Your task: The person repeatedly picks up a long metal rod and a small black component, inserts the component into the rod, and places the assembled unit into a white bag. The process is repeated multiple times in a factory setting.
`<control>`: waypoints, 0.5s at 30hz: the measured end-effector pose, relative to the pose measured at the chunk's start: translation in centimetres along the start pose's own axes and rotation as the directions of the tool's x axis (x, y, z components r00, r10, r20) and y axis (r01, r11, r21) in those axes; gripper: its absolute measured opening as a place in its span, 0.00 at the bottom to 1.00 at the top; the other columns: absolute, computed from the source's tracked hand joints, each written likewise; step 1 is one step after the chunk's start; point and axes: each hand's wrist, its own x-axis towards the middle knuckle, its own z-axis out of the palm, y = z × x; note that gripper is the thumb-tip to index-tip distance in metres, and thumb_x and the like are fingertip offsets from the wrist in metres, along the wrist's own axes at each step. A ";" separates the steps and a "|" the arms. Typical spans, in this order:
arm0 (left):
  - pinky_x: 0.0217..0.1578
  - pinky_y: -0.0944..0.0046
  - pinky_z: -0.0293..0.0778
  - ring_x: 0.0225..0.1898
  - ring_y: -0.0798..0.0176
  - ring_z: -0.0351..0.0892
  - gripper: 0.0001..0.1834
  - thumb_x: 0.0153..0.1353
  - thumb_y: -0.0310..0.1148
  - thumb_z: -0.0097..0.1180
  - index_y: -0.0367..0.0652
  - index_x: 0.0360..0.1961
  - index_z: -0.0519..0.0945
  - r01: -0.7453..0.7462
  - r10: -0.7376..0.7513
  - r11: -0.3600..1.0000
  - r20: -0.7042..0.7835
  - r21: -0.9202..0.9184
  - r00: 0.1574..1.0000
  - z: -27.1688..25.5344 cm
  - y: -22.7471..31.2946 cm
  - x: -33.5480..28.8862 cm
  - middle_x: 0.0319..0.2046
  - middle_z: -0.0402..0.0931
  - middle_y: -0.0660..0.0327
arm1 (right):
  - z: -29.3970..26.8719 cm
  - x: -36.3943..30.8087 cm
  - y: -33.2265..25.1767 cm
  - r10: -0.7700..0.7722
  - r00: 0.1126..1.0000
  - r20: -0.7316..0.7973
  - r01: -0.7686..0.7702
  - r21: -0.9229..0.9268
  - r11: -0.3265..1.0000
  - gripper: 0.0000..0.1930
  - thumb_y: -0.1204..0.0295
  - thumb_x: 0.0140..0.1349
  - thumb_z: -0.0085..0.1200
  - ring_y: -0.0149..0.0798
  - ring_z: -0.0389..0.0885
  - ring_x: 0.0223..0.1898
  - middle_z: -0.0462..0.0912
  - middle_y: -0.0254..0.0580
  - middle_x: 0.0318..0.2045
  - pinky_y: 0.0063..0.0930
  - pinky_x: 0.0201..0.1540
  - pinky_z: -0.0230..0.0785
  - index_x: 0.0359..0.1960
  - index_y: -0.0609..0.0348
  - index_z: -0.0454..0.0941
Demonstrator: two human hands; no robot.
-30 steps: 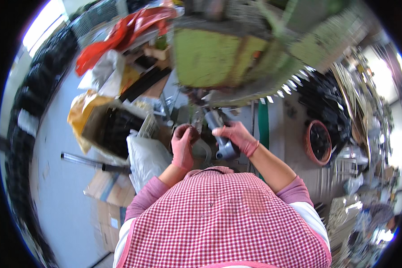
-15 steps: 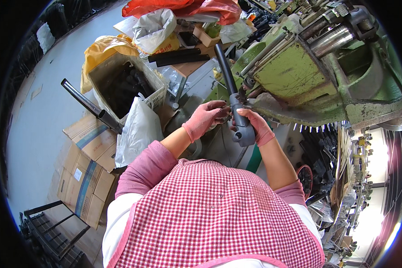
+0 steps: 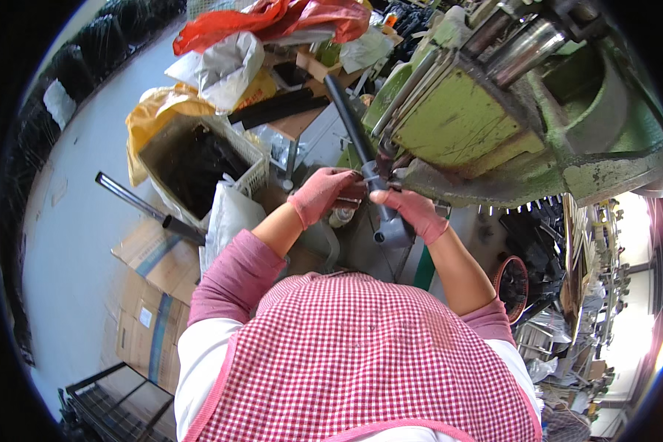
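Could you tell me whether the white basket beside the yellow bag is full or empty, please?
Neither: the white basket holds dark contents that lie below its rim, partly filling it. What the dark pieces are cannot be told.

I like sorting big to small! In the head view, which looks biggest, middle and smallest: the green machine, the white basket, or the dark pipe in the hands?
1. Green machine, biggest by far.
2. White basket of dark parts.
3. Dark pipe, long but thin.

The fisheye bends things, so this is only how they look.

A machine (image 3: 486, 118) stands to the right, with a long tube (image 3: 357, 147) slanting up just left of it. Further left a basket (image 3: 199, 166) sits on the floor, a bag (image 3: 225, 217) leaning before it. Flattened boxes (image 3: 144, 295) lie nearer, a table (image 3: 302, 118) behind.
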 end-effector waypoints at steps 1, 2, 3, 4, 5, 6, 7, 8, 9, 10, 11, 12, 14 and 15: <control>0.49 0.54 0.80 0.47 0.56 0.84 0.20 0.70 0.41 0.52 0.37 0.55 0.77 0.034 -0.034 0.999 -0.037 0.015 0.999 0.1 0.3 0.2 0.48 0.82 0.55 | 0.2 0.1 -0.1 -0.021 0.995 -0.097 -0.012 -0.331 0.944 0.28 0.51 0.53 0.65 0.34 0.82 0.40 0.85 0.42 0.39 0.30 0.47 0.71 0.51 0.56 0.81; 0.47 0.55 0.81 0.45 0.56 0.85 0.20 0.70 0.42 0.52 0.38 0.53 0.78 0.019 -0.017 0.998 -0.034 0.059 0.999 0.2 0.5 0.3 0.46 0.83 0.55 | 0.7 0.2 0.0 -0.148 0.985 -0.091 0.110 -0.339 0.934 0.29 0.53 0.52 0.66 0.38 0.83 0.41 0.85 0.44 0.39 0.31 0.49 0.72 0.51 0.58 0.81; 0.48 0.55 0.81 0.45 0.56 0.85 0.20 0.70 0.44 0.52 0.38 0.53 0.78 0.054 -0.052 0.998 -0.055 0.037 0.997 0.1 0.7 0.5 0.45 0.83 0.55 | 0.9 0.2 0.1 -0.165 0.978 -0.131 0.107 -0.365 0.925 0.28 0.53 0.52 0.66 0.40 0.83 0.42 0.85 0.45 0.39 0.32 0.49 0.72 0.51 0.58 0.81; 0.48 0.56 0.81 0.44 0.56 0.85 0.21 0.70 0.45 0.52 0.38 0.53 0.79 0.077 -0.077 0.997 -0.042 0.004 0.996 -0.1 0.6 0.6 0.45 0.83 0.54 | 1.2 0.2 0.3 -0.179 0.971 -0.161 0.103 -0.396 0.912 0.28 0.54 0.51 0.66 0.41 0.83 0.42 0.85 0.45 0.39 0.32 0.50 0.72 0.51 0.58 0.81; 0.47 0.56 0.81 0.44 0.56 0.85 0.22 0.70 0.46 0.52 0.38 0.53 0.79 0.085 -0.086 0.996 -0.033 -0.008 0.996 -0.4 0.6 0.8 0.44 0.83 0.54 | 1.6 0.3 0.6 -0.307 0.925 -0.223 0.181 -0.451 0.874 0.28 0.54 0.51 0.67 0.43 0.83 0.43 0.85 0.47 0.39 0.33 0.50 0.72 0.50 0.59 0.80; 0.47 0.55 0.81 0.43 0.56 0.85 0.22 0.70 0.47 0.53 0.38 0.52 0.79 0.096 -0.097 0.995 -0.026 -0.020 0.995 -0.9 0.5 1.1 0.44 0.84 0.54 | 2.0 0.5 0.9 -0.434 0.860 -0.268 0.255 -0.510 0.821 0.29 0.55 0.50 0.67 0.46 0.83 0.43 0.85 0.48 0.40 0.34 0.51 0.72 0.50 0.60 0.80; 0.47 0.55 0.81 0.43 0.56 0.85 0.23 0.69 0.48 0.53 0.38 0.52 0.79 0.112 -0.113 0.993 -0.021 -0.033 0.993 -1.5 0.2 1.3 0.43 0.84 0.54 | 2.5 0.6 1.2 -0.482 0.818 -0.315 0.251 -0.557 0.792 0.29 0.55 0.49 0.68 0.48 0.84 0.44 0.85 0.49 0.41 0.36 0.51 0.73 0.50 0.60 0.80; 0.44 0.57 0.82 0.39 0.58 0.86 0.26 0.68 0.52 0.54 0.38 0.51 0.79 0.115 -0.114 0.993 -0.077 0.010 0.991 -2.1 -0.2 1.7 0.40 0.84 0.55 | 2.9 0.8 1.5 -0.426 0.866 -0.262 0.202 -0.596 0.777 0.30 0.54 0.48 0.68 0.50 0.83 0.45 0.85 0.52 0.42 0.37 0.52 0.73 0.49 0.62 0.79; 0.43 0.58 0.82 0.37 0.59 0.85 0.26 0.67 0.53 0.55 0.38 0.48 0.80 0.145 -0.137 0.987 -0.099 0.075 0.986 -2.9 -0.5 2.1 0.38 0.84 0.56 | 3.2 1.1 1.7 -0.286 0.932 -0.223 0.089 -0.623 0.777 0.32 0.54 0.47 0.68 0.51 0.83 0.46 0.85 0.54 0.43 0.38 0.52 0.73 0.49 0.64 0.78; 0.41 0.59 0.82 0.36 0.60 0.85 0.26 0.66 0.55 0.57 0.38 0.46 0.80 0.151 -0.141 0.981 -0.085 0.120 0.986 -3.6 -0.8 2.5 0.36 0.83 0.57 | 3.5 1.2 1.9 -0.174 0.965 -0.198 0.002 -0.653 0.758 0.33 0.54 0.46 0.69 0.53 0.83 0.47 0.84 0.56 0.44 0.40 0.53 0.73 0.49 0.65 0.78; 0.33 0.63 0.80 0.30 0.63 0.83 0.25 0.62 0.56 0.61 0.41 0.40 0.80 0.213 -0.186 0.965 -0.172 0.153 0.967 -4.2 -1.1 3.1 0.29 0.80 0.62 | 4.0 1.3 2.1 -0.207 0.943 -0.259 -0.016 -0.660 0.751 0.33 0.53 0.44 0.69 0.55 0.83 0.46 0.83 0.61 0.42 0.42 0.52 0.73 0.45 0.70 0.78; 0.30 0.64 0.78 0.27 0.64 0.80 0.24 0.61 0.55 0.63 0.41 0.38 0.79 0.123 -0.088 0.983 -0.241 0.137 0.967 -4.9 -1.1 3.7 0.27 0.77 0.63 | 4.2 1.4 2.2 -0.229 0.932 -0.279 -0.023 -0.679 0.734 0.33 0.53 0.44 0.69 0.55 0.83 0.46 0.83 0.61 0.41 0.42 0.52 0.73 0.43 0.70 0.78; 0.24 0.66 0.73 0.22 0.67 0.76 0.23 0.59 0.53 0.66 0.42 0.35 0.78 -0.034 0.073 0.993 -0.375 0.110 0.924 -6.0 -0.8 4.8 0.23 0.73 0.66 | 4.3 1.3 2.4 -0.285 0.909 -0.306 -0.027 -0.723 0.690 0.32 0.53 0.44 0.69 0.54 0.83 0.45 0.83 0.62 0.39 0.41 0.51 0.73 0.41 0.71 0.79; 0.22 0.67 0.71 0.21 0.68 0.73 0.23 0.59 0.53 0.67 0.43 0.34 0.77 -0.061 0.106 0.989 -0.363 0.133 0.926 -6.3 -0.4 5.4 0.22 0.71 0.67 | 4.2 1.3 2.4 -0.227 0.924 -0.307 -0.045 -0.678 0.733 0.30 0.52 0.43 0.69 0.53 0.83 0.45 0.83 0.60 0.38 0.41 0.51 0.73 0.38 0.69 0.80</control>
